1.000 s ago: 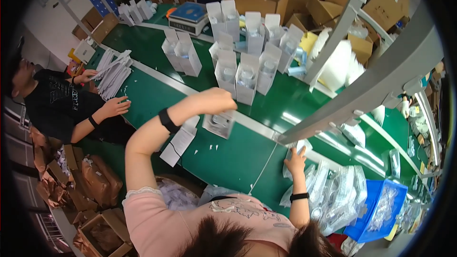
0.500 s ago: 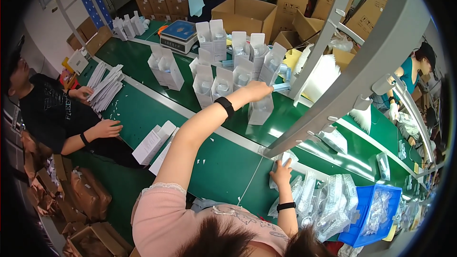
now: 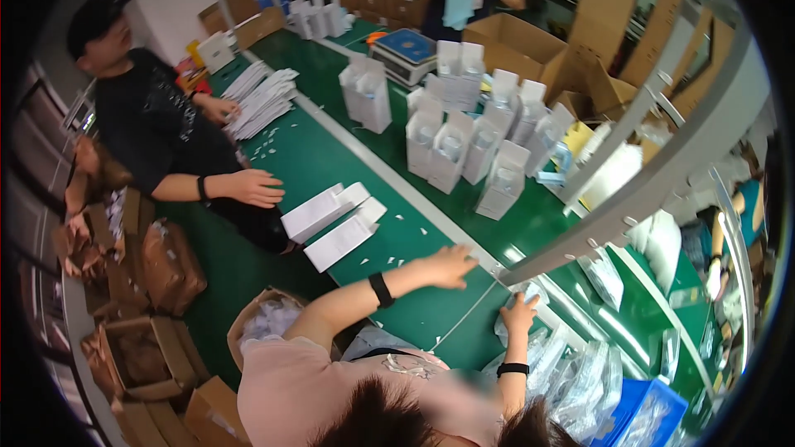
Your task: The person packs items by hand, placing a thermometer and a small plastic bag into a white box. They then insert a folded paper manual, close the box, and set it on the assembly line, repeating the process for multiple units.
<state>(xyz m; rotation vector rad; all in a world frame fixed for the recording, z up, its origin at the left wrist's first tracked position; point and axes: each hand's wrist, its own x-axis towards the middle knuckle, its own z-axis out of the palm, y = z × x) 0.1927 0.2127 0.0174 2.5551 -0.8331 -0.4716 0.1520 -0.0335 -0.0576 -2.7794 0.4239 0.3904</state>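
My left hand (image 3: 450, 266) is over the near green worktop, fingers stretched out and holding nothing. Farther off, an open white carton (image 3: 502, 182) stands upright in front of a group of open white cartons (image 3: 448, 149) with clear-wrapped contents. My right hand (image 3: 519, 313) has its fingers spread on a clear plastic bag (image 3: 530, 291) beside the metal post; the bag's contents are hard to make out. Next to my right wrist lies a pile of clear bubble bags (image 3: 571, 372). Two white cartons (image 3: 341, 242) lie on their sides to the left of my left hand.
A grey metal post (image 3: 596, 236) rises between the worktops. A blue bin (image 3: 633, 414) with clear bags is at the lower right. At left a co-worker's hand (image 3: 255, 188) hovers near flat white cartons (image 3: 261, 99). A scale (image 3: 403, 56) and brown boxes (image 3: 517, 41) stand behind.
My left hand has drawn back from the front open carton toward me and is empty. My right hand stays on the clear bag. The whole view has shifted.
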